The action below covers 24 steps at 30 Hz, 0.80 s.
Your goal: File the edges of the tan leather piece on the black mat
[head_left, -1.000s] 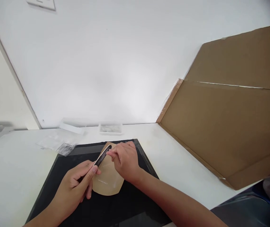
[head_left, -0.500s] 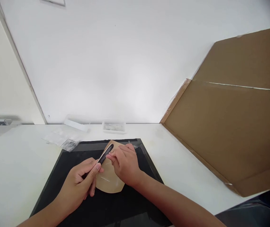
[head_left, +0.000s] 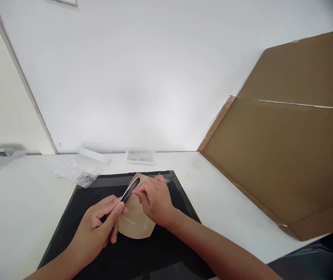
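Observation:
My left hand [head_left: 100, 221] grips a narrow dark strip with a pale edge [head_left: 130, 190], thumb on top, the strip slanting up to the right. Close to the strip's upper part, my right hand [head_left: 154, 196] has its thumb and index finger pinched together; whatever is between them is too small to make out. Beneath both hands a tan, curved-edged piece [head_left: 137, 223] with fine pale marks lies on a black mat [head_left: 113, 260]. My right hand covers part of its right side.
Behind the mat are a small clear tray [head_left: 140, 156], a white strip-like piece [head_left: 92, 154] and crumpled clear plastic bags [head_left: 73, 171]. A large brown cardboard sheet [head_left: 286, 155] leans at the right. A white wall [head_left: 143, 77] rises behind the table.
My right hand has shifted slightly near the strip, its fingertips a little to the right. My left hand keeps its hold on the strip. The camera view has moved a little.

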Each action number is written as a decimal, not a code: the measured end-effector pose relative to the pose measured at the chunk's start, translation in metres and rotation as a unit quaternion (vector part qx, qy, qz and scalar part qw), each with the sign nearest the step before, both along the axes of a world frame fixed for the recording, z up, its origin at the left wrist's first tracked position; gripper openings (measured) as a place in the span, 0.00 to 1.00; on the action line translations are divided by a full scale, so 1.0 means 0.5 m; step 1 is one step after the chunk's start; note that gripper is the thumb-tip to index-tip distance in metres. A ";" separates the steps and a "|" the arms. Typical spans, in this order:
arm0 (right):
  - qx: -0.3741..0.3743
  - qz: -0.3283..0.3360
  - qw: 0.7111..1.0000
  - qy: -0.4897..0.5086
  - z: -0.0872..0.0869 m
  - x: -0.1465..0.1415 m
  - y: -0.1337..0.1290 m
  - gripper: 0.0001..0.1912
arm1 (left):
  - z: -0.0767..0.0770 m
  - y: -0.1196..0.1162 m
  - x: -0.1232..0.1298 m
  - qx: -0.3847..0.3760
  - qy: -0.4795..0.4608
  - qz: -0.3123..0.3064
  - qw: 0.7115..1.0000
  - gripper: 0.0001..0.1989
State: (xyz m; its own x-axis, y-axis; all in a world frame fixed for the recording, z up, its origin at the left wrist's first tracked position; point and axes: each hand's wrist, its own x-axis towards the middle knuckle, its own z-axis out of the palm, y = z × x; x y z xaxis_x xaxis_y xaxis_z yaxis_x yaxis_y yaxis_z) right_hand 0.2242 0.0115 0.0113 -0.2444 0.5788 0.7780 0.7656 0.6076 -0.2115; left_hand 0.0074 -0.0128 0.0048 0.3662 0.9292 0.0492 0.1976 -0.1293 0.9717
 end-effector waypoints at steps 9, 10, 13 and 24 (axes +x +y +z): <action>-0.028 0.001 0.998 0.062 0.013 0.018 0.007 0.19 | 0.010 -0.003 -0.005 0.024 -0.001 -0.006 1.000 0.18; -0.032 0.007 0.997 0.071 0.015 0.019 0.005 0.19 | 0.011 -0.004 -0.005 0.031 0.000 -0.008 0.999 0.18; -0.023 0.018 0.995 0.093 0.019 0.020 -0.003 0.17 | 0.013 -0.005 -0.008 0.046 0.000 -0.012 0.999 0.18; -0.001 0.034 0.992 0.121 0.027 0.024 -0.010 0.12 | 0.015 -0.011 0.004 0.038 0.001 -0.024 0.999 0.18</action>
State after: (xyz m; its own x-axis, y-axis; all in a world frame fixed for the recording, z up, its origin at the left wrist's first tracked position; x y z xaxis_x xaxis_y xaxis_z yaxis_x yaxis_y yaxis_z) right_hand 0.2362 0.0066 0.0248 -0.0896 0.5687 0.8177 0.6499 0.6555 -0.3846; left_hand 0.0093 -0.0181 0.0123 0.4096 0.9046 0.1178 0.1914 -0.2115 0.9585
